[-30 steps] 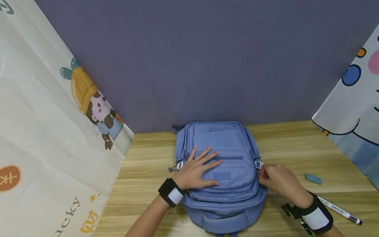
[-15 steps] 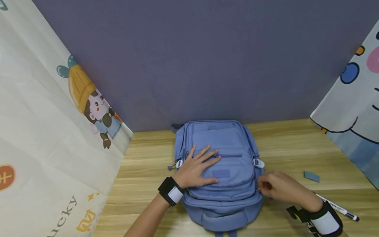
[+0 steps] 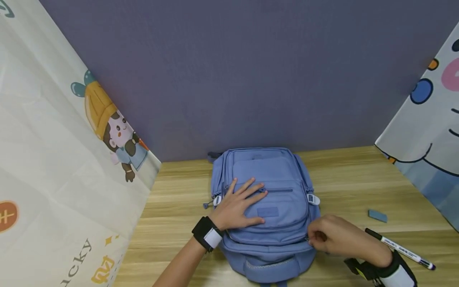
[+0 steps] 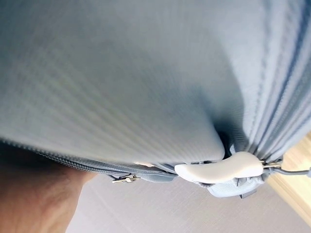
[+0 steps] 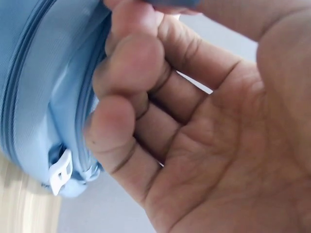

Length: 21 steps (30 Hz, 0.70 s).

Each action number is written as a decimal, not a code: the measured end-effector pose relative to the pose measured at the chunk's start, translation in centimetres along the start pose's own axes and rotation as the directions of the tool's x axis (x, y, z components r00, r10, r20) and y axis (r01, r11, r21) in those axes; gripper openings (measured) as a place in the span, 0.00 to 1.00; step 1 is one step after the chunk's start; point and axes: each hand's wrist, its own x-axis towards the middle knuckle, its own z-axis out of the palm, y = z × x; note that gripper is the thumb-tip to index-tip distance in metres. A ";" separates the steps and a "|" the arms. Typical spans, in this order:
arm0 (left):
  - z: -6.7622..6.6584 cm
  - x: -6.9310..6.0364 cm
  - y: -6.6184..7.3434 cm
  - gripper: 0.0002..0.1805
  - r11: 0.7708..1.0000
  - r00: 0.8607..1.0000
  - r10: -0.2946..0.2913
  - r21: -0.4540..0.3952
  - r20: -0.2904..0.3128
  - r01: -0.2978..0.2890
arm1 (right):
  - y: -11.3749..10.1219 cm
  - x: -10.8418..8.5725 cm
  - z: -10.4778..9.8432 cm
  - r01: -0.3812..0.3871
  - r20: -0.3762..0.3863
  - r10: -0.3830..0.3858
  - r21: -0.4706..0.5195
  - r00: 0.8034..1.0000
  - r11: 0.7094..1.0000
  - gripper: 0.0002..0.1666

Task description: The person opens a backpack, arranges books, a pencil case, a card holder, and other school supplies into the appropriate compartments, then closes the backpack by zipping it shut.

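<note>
A blue backpack (image 3: pixel 261 167) lies front side up on the wooden table, its handle loop (image 3: pixel 272 271) towards me. My left hand (image 3: pixel 236 205) rests on its front panel, fingers spread, below the short pocket zip (image 3: pixel 279 190). At the bag's lower right edge, my right hand (image 3: pixel 335 235) pinches a small zipper pull, mostly hidden by the fingers. In the right wrist view the fingers (image 5: pixel 129 68) curl beside the bag's zip seams (image 5: pixel 85 102). A white buckle (image 3: pixel 313 199) sits on the right side and another (image 3: pixel 217 200) on the left.
Right of the bag lie a small blue-grey block (image 3: pixel 377 215) and a white marker (image 3: pixel 401 249) with a black cap, close to my right wrist. A dark grey panel (image 3: pixel 251 79) stands behind; printed sheets (image 3: pixel 53 139) flank the table.
My right hand has slid down the bag's right edge towards me, from beside the white buckle to the lower corner. The left hand has stayed in place on the front panel.
</note>
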 end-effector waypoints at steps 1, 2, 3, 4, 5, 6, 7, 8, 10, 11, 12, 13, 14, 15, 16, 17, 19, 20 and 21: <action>0.0 0.0 0.0 0.47 1.000 1.000 -0.003 -0.004 0.003 0.003 | -0.1 0.1 0.1 0.011 0.005 -0.011 0.006 1.000 1.000 0.18; 0.0 -0.1 -0.1 0.47 1.000 1.000 -0.005 -0.009 0.007 0.005 | -0.2 0.2 0.2 0.022 0.005 -0.022 0.005 1.000 1.000 0.18; 0.1 -0.1 -0.1 0.47 1.000 1.000 -0.006 -0.011 0.012 0.006 | -0.2 0.3 0.2 0.032 0.007 -0.032 0.006 0.999 0.999 0.18; 0.2 -0.1 -0.1 0.47 1.000 1.000 -0.005 -0.011 0.011 0.005 | -0.3 0.4 0.3 0.045 0.004 -0.045 0.009 0.999 0.999 0.18; 0.2 -0.1 -0.2 0.47 1.000 1.000 -0.002 -0.009 0.007 0.002 | -0.3 0.4 0.3 0.058 0.000 -0.058 0.015 0.998 0.998 0.18; 0.3 0.0 -0.2 0.47 1.000 1.000 0.000 -0.005 0.002 0.000 | -0.4 0.5 0.3 0.077 -0.004 -0.077 0.020 0.997 0.997 0.18; 0.4 0.0 -0.2 0.47 1.000 1.000 0.003 0.000 -0.004 -0.003 | -0.5 0.5 0.3 0.088 -0.004 -0.088 0.024 0.996 0.996 0.18; 0.5 0.1 -0.2 0.47 1.000 1.000 0.007 0.007 -0.010 -0.006 | -0.6 0.6 0.4 0.098 -0.004 -0.097 0.030 0.995 0.995 0.18; 0.5 0.1 -0.2 0.47 1.000 1.000 0.012 0.019 -0.025 -0.011 | -1.0 0.9 0.5 0.116 -0.009 -0.116 0.034 0.993 0.993 0.18; 0.5 0.1 -0.1 0.47 1.000 1.000 0.012 0.026 -0.029 -0.011 | -1.2 1.0 0.6 0.122 -0.012 -0.121 0.031 0.993 0.992 0.18; 0.5 0.1 -0.1 0.47 1.000 0.999 0.013 0.029 -0.032 -0.012 | -1.4 1.2 0.6 0.124 -0.012 -0.124 0.026 0.992 0.992 0.18; 0.5 0.1 -0.1 0.47 0.999 0.999 0.015 0.032 -0.036 -0.014 | -1.6 1.4 0.7 0.119 -0.013 -0.119 0.020 0.993 0.993 0.19; 0.5 0.1 -0.1 0.47 0.999 0.999 0.016 0.033 -0.036 -0.014 | -1.8 1.6 0.8 0.118 -0.016 -0.117 0.012 0.993 0.993 0.19; 0.5 0.1 -0.1 0.47 0.999 0.999 0.019 0.035 -0.040 -0.018 | -2.0 1.7 0.9 0.119 -0.019 -0.119 0.003 0.993 0.993 0.19; 0.5 0.0 -0.1 0.46 0.999 0.999 0.020 0.036 -0.041 -0.018 | -2.1 1.8 0.9 0.116 -0.020 -0.116 -0.001 0.993 0.993 0.19; 0.6 0.0 -0.1 0.47 0.999 0.999 0.021 0.038 -0.043 -0.019 | -2.2 1.9 1.0 0.112 -0.020 -0.112 -0.004 0.993 0.994 0.18; 0.6 0.0 -0.1 0.46 0.999 0.999 0.021 0.034 -0.045 -0.019 | -2.5 2.1 1.1 0.105 -0.023 -0.105 -0.010 0.994 0.994 0.18; 0.6 0.0 -0.1 0.47 0.999 0.999 0.018 0.029 -0.040 -0.017 | -2.6 2.2 1.2 0.104 -0.024 -0.104 -0.013 0.994 0.995 0.17; 0.5 0.0 -0.1 0.47 0.999 0.999 0.015 0.028 -0.038 -0.014 | -2.7 2.3 1.2 0.096 -0.023 -0.096 -0.011 0.995 0.995 0.16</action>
